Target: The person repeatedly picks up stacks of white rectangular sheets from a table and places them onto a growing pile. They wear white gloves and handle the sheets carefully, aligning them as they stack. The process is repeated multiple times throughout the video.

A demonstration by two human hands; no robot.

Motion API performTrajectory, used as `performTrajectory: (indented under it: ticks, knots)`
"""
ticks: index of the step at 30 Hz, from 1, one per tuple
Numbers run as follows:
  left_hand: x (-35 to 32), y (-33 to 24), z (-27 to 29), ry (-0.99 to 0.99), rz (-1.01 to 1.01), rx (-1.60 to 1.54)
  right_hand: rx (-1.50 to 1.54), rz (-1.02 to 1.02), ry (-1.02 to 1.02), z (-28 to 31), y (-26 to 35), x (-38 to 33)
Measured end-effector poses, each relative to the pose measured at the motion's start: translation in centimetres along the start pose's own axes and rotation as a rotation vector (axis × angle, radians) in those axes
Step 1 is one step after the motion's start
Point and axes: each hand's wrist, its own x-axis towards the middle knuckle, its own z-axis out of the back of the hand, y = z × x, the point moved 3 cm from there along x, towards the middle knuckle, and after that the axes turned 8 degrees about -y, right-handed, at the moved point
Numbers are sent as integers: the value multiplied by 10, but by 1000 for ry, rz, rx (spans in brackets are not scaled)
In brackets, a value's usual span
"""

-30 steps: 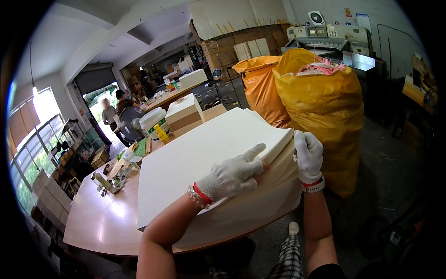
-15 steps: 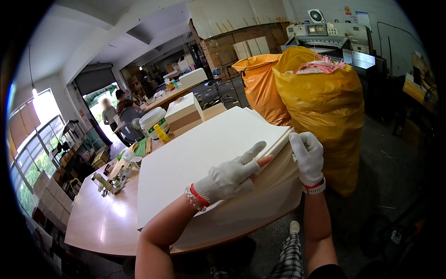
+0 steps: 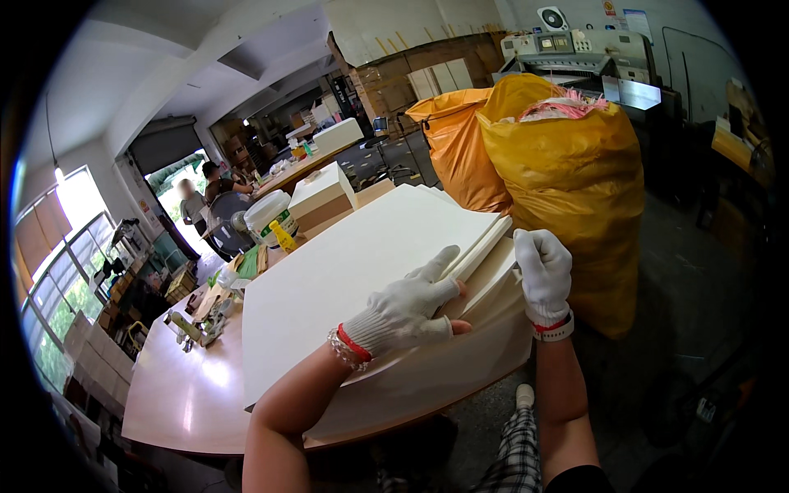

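1. The stack of large cream sheets (image 3: 362,279) fills the middle of the frame and lies flat on the wooden table (image 3: 173,394), its near right corner overhanging the table edge. You should expect it to be heavy as a whole, while each sheet looks light, thin and floppy, so it will likely sag if lifted by 1 corner only.
2. The 2 yellow sacks (image 3: 567,164) stand just beside the stack at upper right, close enough to crowd that side.
3. Your left hand (image 3: 407,308), gloved, lies flat on top of the stack near its right edge, fingers spread and pointing toward the corner, thumb seemingly tucked under the top sheets.
4. Your right hand (image 3: 542,267), also gloved, is closed around the right-hand corner of the stack, where several sheets are fanned apart.
5. The sheet edges look smooth and probably slippery against each other; grip a bundle at the corner and support it underneath. How many sheets you hold there I cannot tell.
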Motion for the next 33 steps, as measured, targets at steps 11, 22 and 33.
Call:
performTrajectory:
  ticks: [11,22,33]
  knots:
    - [0,12,-1,-37,-44,-105,11,-62,46,-1,8,1]
    - [0,-3,0,-82,-158,148,-41,-120,-22,2,2,-3]
    - [0,18,1,-90,-221,-150,-867,283,307,54,13,-15]
